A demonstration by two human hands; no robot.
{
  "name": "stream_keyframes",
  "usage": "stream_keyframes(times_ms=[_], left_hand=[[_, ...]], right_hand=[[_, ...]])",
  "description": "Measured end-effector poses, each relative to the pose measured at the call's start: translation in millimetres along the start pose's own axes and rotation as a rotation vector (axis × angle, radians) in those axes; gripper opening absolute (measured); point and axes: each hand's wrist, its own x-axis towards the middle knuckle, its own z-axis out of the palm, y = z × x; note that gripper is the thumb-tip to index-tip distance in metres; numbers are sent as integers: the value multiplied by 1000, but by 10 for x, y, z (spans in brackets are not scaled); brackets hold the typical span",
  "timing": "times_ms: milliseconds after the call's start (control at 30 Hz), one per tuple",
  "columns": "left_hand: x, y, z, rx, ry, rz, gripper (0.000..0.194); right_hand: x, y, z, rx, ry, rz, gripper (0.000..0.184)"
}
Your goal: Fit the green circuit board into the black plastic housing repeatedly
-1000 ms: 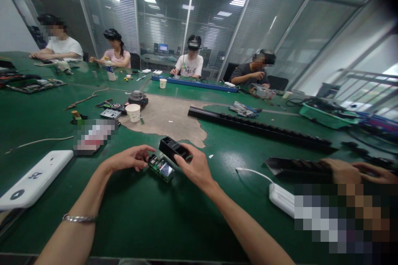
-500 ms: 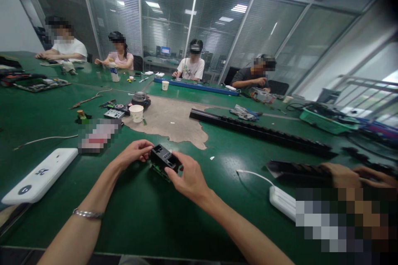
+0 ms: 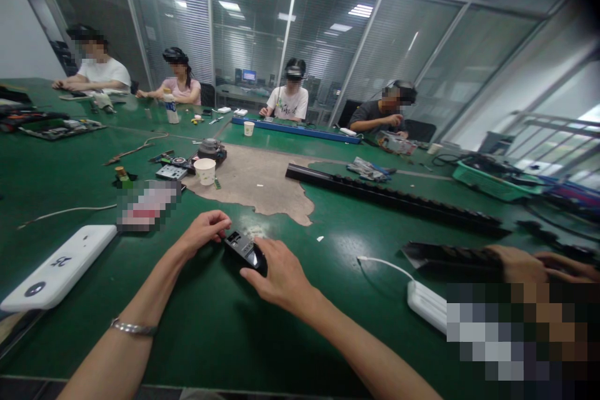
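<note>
A small black plastic housing (image 3: 240,246) with cut-outs in its top face is tilted just over the green table. My right hand (image 3: 277,270) grips its near right end, thumb on the near side and fingers behind. At its far left corner my left hand (image 3: 209,230) is closed, thumb and fingertips pinched together. Whether those fingertips touch the housing or hold something tiny, I cannot make out. The underside of the housing is hidden.
A white power bank (image 3: 63,267) and a blurred-out flat object (image 3: 150,205) lie left. Beyond stands a paper cup (image 3: 205,172). A long black strip (image 3: 394,200) lies right; nearby, a co-worker's hands (image 3: 520,264) hold another black piece. Several people sit opposite.
The black housing has been tipped in my right hand, so its top face catches the light and the green board beneath no longer shows. My left hand stays close to its end.
</note>
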Motion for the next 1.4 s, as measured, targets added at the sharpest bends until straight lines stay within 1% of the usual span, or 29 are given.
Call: stream_keyframes(times_ms=[100,233,333,433,500,567,700,767,833,967,1033,1167,1233,1300,1400], left_hand=[[28,-30,8,-6,17,2,32],[58,-61,-2,-11,10,-19,32],[60,-69,-19,-13,-5,-38,33],[51,-67,-31,-14,-27,-61,34],[51,-68,-32,-14,-25,-72,34],[62,-73,-29,-12,-13,-79,33],[102,-92,-30,-12,-8,-103,31],[117,-100,-35,-11,-8,-106,30],[123,-104,-39,-6,-10,-107,29],[126,-104,-41,23,-18,-111,30],[133,-113,-42,35,-22,-112,30],[150,-148,-44,51,-18,-101,30],[148,-157,-43,51,-18,-90,30],[137,-153,-41,38,-25,-81,29],[124,-140,-40,21,-32,-80,30]], right_hand=[[-5,12,61,10,-11,8,55],[-30,-21,95,31,29,11,52],[2,-54,11,69,73,3,50],[103,-12,-122,139,164,33,51],[186,85,-172,190,222,62,49],[253,229,-153,211,253,94,47],[282,540,41,132,243,162,46],[256,638,129,77,222,149,49],[224,680,168,28,214,113,53],[182,670,153,-1,250,80,62],[175,662,142,15,273,81,59],[170,629,120,105,307,115,46],[163,564,83,209,336,147,43],[146,458,29,313,348,137,41],[103,272,-50,362,348,29,39]])
